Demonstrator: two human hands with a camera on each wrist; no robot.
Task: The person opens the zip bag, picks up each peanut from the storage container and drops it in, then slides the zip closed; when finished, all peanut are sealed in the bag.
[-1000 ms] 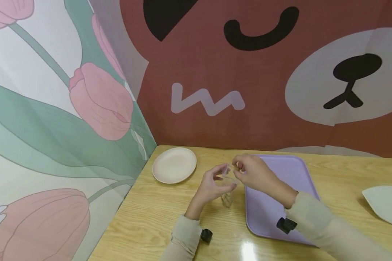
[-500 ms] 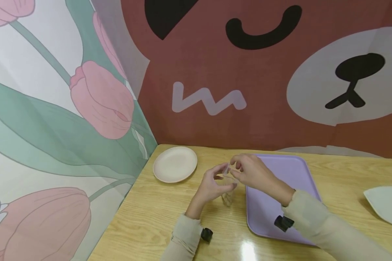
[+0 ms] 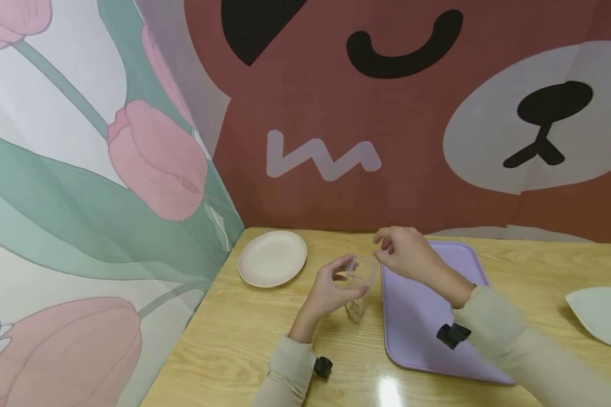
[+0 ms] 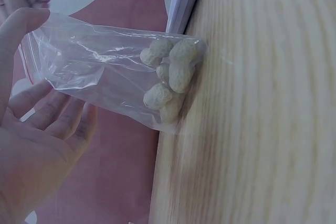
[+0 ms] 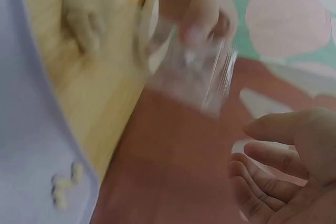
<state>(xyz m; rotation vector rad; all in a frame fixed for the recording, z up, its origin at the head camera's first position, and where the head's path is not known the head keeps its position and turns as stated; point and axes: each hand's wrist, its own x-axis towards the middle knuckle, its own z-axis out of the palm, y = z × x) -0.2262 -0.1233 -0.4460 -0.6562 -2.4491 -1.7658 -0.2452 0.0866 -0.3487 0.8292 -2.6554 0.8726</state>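
My left hand (image 3: 332, 289) grips a clear zip bag (image 4: 110, 59) near its mouth, thumb on one side and fingers on the other. The bag hangs upright with its mouth spread wide, and its bottom is at the wooden table. Several unshelled peanuts (image 4: 181, 66) lie in the bottom of the bag. To the right of the mouth, apart from it, my right hand (image 3: 412, 255) hovers over the far left part of a purple tray (image 3: 427, 345). Its fingers are loosely bent, and nothing shows between them in the right wrist view.
At the far left of the table (image 3: 224, 350) stands a pale round plate (image 3: 272, 259). A few more peanuts (image 5: 62, 187) lie on the tray near its far end, hidden behind my right hand in the head view. A whitish dish (image 3: 603, 314) sits at the right.
My right hand has left the bag's mouth and moved right and away over the tray. The mouth now shows fully. My left hand and the bag have stayed put.
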